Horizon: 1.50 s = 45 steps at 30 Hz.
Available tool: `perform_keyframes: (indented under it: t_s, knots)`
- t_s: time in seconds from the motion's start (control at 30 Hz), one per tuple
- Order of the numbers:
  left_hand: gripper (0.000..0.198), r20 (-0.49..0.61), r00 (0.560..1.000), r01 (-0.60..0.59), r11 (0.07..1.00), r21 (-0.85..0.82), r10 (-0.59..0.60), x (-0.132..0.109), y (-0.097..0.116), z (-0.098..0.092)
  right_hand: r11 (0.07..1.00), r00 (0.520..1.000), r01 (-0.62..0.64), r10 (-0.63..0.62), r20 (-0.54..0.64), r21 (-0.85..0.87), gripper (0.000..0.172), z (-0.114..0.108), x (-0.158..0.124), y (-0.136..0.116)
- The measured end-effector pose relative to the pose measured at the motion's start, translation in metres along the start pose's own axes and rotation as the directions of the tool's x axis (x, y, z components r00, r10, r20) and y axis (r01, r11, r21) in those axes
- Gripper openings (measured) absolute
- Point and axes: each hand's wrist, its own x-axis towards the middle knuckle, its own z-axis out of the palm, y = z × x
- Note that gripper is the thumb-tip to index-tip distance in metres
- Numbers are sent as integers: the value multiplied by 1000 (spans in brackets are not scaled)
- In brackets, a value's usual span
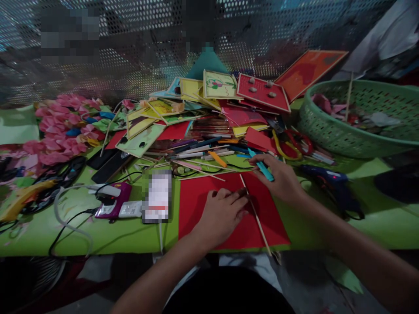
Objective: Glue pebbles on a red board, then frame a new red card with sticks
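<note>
A sheet of red paper [203, 196] lies at the front edge of the table, in front of me. Across its right part runs a thin wooden stick [258, 220], slanted, its near end sticking out past the table edge. My left hand [221, 218] rests on the paper, with its fingertips holding the stick down. Above the paper's upper right corner, my right hand [283, 179] is closed around a turquoise marker [262, 165], which is tilted, its upper end pointing away from me. The right thumb is partly hidden.
Behind the paper are loose pens and sticks [203, 148] and a heap of framed cards [222, 85]. On the right stand a green basket [360, 137] and a glue gun [334, 181]. A phone [157, 196], a purple power adapter [116, 203] with cables, and pink paper petals [65, 117] lie left.
</note>
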Motion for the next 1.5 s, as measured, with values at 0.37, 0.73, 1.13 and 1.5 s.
perform_keyframes:
  t_s: [0.37, 0.73, 1.13, 1.5]
  knots:
    - [36, -44, 999, 0, 1000, 8, 0, -1, -2, 6, 993, 996, 63, -55, 75, -102, 29, 26, 1, 11]
    - [35, -38, 999, -11, 1000, -3, 11, -2, -1, 5, 1000, 998, 7, -7, -61, 0, 25, -1, -3, -1]
    - [37, -23, 1000, 8, 1000, 0, -8, -2, -1, 5, 988, 990, 117, -108, 88, -104, 38, 31, -1, 17]
    - [35, -37, 999, -7, 1000, 6, 7, -1, -2, 5, 992, 989, 67, -80, -122, -103, 28, 0, -5, 9]
